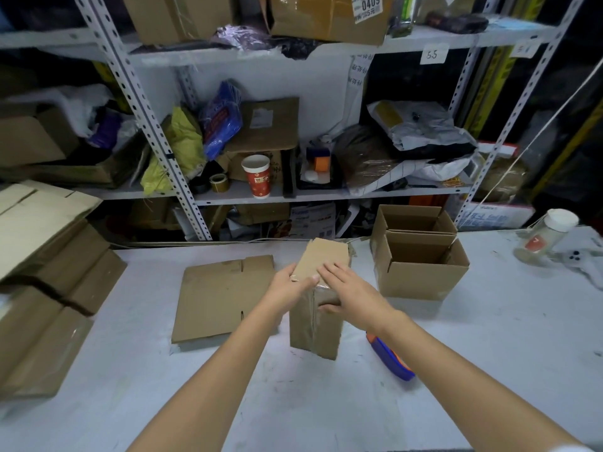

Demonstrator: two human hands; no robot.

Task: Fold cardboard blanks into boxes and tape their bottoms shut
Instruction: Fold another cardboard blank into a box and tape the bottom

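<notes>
A small folded cardboard box (315,327) stands upside down mid-table, clear tape running over its bottom and down its near side. My left hand (292,287) grips the box's top left edge, thumb on top. My right hand (349,288) lies with straight fingers on the taped bottom, its thumb wrapped under against the near side. A flat cardboard blank (222,298) lies on the table just left of the box. A blue and orange tape dispenser (390,357) lies on the table to the right, partly hidden by my right forearm.
Two open finished boxes (421,265) stand at the back right. Stacks of flat blanks (49,288) fill the table's left side. A plastic jar (548,236) and a white device (584,261) sit far right. Cluttered metal shelving (261,194) rises behind the table.
</notes>
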